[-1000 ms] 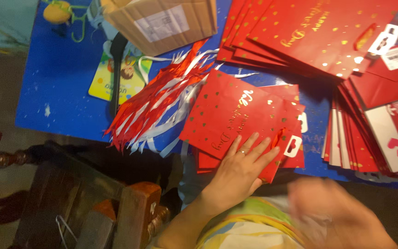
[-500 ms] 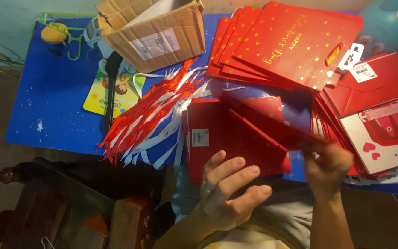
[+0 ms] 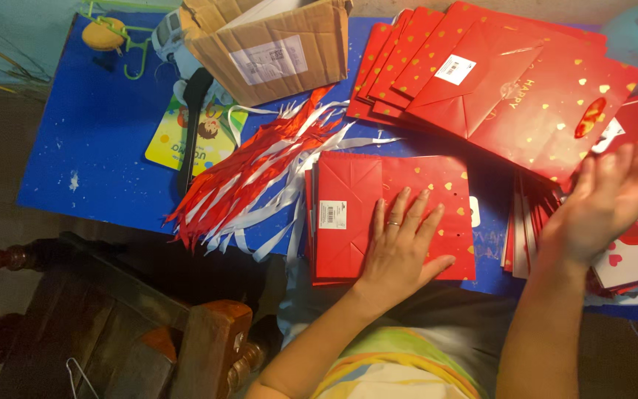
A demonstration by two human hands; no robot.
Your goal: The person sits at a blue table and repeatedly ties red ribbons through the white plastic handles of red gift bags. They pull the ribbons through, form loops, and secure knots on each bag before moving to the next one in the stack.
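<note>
From the head camera we see the left hand (image 3: 402,247) pressed flat, fingers spread, on the folded red gift bag (image 3: 389,214) topping a small stack directly beneath it. The right hand (image 3: 605,199) hovers open and empty, well apart to that bag's right, above another pile of red bags (image 3: 555,229).

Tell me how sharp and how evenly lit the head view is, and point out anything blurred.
Head view: the left hand, flat on the stack of folded red paper bags, is sharp, as is the cardboard box; the raised right hand is slightly motion-blurred at its fingertips; light falls evenly on the blue table, while the wooden chair and floor below lie in deep shadow; no strong glare.
</note>
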